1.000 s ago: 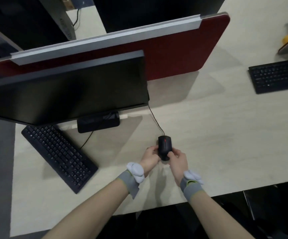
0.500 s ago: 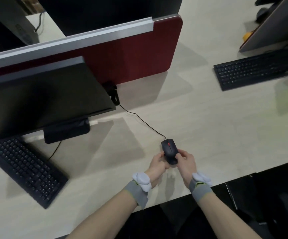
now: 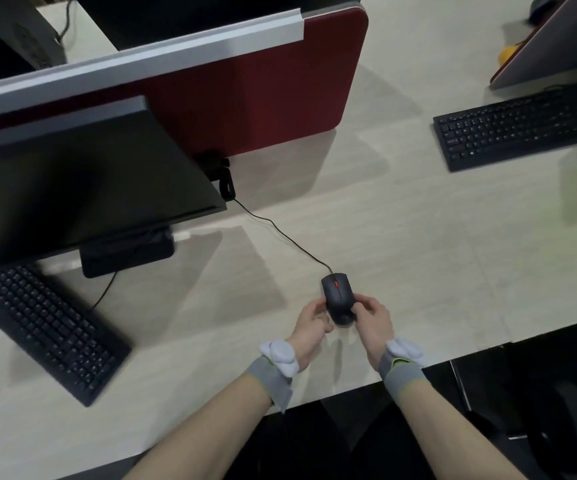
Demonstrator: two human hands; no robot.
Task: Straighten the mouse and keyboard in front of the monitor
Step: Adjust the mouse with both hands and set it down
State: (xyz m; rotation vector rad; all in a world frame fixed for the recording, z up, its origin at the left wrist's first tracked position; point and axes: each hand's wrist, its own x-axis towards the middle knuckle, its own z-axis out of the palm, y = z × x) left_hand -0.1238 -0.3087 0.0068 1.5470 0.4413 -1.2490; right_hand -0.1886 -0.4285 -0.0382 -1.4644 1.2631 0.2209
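The mouse, near the desk's front edge, is pinched by left hand and right hand; it is best turned gently, cable kept slack.

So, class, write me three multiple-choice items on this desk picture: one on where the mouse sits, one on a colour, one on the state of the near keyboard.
1. Where is the mouse?
A. between both hands
B. on the keyboard
C. behind the monitor

2. What colour is the divider panel?
A. blue
B. dark red
C. green

3. How does the keyboard below the monitor lie?
A. square to the monitor
B. upside down
C. skewed at an angle

Answers: 1 A, the left hand and right hand flank it on the desk. 2 B, its face is dark red. 3 C, it runs diagonally to the screen.
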